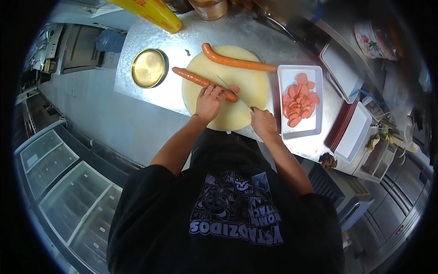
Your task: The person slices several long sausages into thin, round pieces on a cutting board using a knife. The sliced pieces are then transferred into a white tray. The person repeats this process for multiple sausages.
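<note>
A long sausage [191, 76] lies slantwise over the left part of a round, pale yellow cutting board [253, 85]. My left hand [209, 102] presses down on it near its right end, fingers bent over the top. My right hand [263, 121] grips the handle of a kitchen knife [236, 94], whose blade points up and left beside the sausage. Against the far side of the blade rests a cut sausage slice [235, 88]. A second whole sausage [236, 62] curves along the board's far side, its right end near a white tray [319, 102] of sausage slices [301, 99].
The metal worktop [164, 99] also carries a round brass-coloured dish [148, 68] at left. A yellow packet [154, 15] and a jar [208, 8] stand at the back. Stacked red-and-white trays [352, 132] sit at right, with more trays [342, 68] behind.
</note>
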A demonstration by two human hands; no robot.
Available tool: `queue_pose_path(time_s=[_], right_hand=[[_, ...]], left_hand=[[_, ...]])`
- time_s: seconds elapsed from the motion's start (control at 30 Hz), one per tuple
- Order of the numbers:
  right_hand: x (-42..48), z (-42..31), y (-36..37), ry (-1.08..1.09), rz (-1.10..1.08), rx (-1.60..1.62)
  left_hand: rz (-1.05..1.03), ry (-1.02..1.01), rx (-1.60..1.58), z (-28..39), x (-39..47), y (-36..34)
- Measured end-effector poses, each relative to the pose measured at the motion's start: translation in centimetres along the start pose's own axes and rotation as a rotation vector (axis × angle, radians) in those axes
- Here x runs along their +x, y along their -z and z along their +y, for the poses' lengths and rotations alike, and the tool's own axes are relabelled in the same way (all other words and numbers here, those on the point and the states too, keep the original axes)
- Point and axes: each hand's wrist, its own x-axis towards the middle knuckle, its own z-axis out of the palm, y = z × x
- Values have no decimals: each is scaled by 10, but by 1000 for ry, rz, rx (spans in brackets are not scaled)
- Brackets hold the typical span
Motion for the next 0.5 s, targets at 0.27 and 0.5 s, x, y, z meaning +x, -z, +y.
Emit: queue_pose_path(time_s=[0.27, 0.5], right_hand=[[-60, 14, -3, 34, 89, 43], [-49, 0, 2, 24, 19, -32]], left_hand=[[-43, 4, 25, -2, 0, -1], [-43, 9, -2, -4, -3, -3]])
